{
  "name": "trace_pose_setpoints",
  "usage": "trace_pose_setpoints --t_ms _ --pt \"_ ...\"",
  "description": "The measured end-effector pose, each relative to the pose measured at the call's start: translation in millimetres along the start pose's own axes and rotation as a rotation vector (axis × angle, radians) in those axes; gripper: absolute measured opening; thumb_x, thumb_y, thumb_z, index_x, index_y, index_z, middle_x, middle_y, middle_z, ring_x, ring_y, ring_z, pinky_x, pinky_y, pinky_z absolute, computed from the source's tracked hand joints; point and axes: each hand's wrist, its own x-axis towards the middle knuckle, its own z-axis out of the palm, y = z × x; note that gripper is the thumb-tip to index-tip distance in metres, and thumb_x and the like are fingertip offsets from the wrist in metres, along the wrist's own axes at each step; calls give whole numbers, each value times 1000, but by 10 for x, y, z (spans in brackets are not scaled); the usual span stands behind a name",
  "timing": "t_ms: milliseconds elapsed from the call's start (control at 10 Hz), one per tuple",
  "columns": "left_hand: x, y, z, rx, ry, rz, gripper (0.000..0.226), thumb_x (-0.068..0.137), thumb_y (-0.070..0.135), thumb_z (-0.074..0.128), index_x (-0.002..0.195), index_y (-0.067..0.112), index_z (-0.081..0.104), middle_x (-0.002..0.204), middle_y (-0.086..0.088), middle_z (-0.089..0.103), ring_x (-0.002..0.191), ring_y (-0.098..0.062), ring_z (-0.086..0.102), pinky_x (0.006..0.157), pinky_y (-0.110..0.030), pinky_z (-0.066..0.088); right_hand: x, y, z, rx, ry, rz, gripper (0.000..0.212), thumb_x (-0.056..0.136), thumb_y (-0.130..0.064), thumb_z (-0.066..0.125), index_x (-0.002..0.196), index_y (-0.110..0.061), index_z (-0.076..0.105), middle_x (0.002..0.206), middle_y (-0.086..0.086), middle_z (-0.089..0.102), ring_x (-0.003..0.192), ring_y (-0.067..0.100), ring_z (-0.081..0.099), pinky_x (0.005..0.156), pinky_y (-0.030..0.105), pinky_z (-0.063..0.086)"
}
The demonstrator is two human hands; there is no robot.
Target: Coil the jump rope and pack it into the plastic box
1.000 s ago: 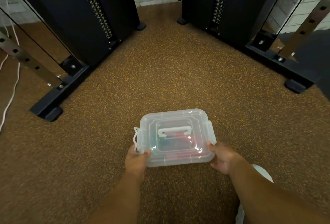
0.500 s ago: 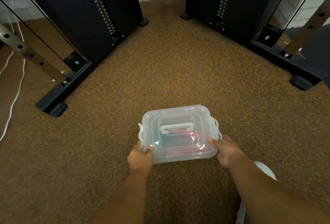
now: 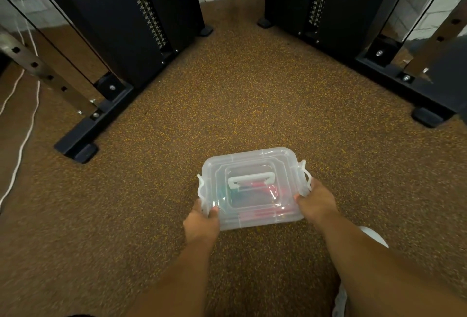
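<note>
A clear plastic box point(image 3: 252, 162) with a white carry handle on its lid sits on the speckled brown floor in front of me. Through the lid I see the jump rope point(image 3: 255, 186) inside, pink and teal, blurred by the plastic. My left hand point(image 3: 202, 223) grips the box's near left corner, thumb on the lid by the left latch. My right hand point(image 3: 316, 203) holds the right side, fingers at the white right latch point(image 3: 304, 172), which stands flipped out.
Black weight-stack towers stand at the back left point(image 3: 121, 13) and back right point(image 3: 328, 0), with floor rails point(image 3: 93, 124) reaching toward me. A white cord point(image 3: 22, 139) runs along the floor at far left. A white shoe point(image 3: 374, 235) is beside my right forearm.
The right latch, flat a second ago, now stands flipped outward. Both hands shifted slightly along the box's sides, and the view tilted a little.
</note>
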Motion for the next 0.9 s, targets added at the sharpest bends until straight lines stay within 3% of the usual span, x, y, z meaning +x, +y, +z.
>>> trace_pose_setpoints --t_ms 200,500,600,700,800,900 --pt "8 -22 -27 147 -86 24 61 98 31 49 152 12 27 137 -20 53 124 -35 52 102 -43 43 -38 -32 -29 -212 5 11 46 86 -19 63 127 -11 46 118 14 60 111 32 57 92 37 50" --pt "23 -141 -36 194 -120 84 65 98 33 48 154 15 20 138 -20 52 124 -36 52 99 -41 43 -162 109 -6 -204 38 -46 49 86 -22 58 133 -19 45 121 12 60 110 31 59 95 38 50" --pt "96 -106 -34 215 -146 74 66 99 33 46 155 15 17 142 -20 48 128 -36 49 101 -39 40 -84 74 35 -298 16 -65 54 90 -22 50 142 -18 37 133 12 54 119 30 54 101 39 45" --pt "176 -71 -83 227 -200 82 69 99 37 45 156 16 11 148 -19 43 133 -36 43 107 -40 36 -66 15 0 -345 -95 -29 68 94 -20 45 152 -14 9 159 8 19 138 32 34 112 43 32" --pt "191 -52 -179 264 -267 86 75 98 40 47 156 19 4 152 -18 37 137 -36 39 110 -41 34 -122 32 -206 -322 -286 -1 66 96 -31 46 151 -13 14 155 13 28 138 33 35 112 43 31" --pt "139 -13 -279 255 -298 145 82 92 37 54 156 21 5 150 -16 38 135 -35 41 110 -42 37 -390 -53 -508 -451 -416 -51 45 98 -34 42 138 -14 45 144 12 47 128 26 48 105 36 39"
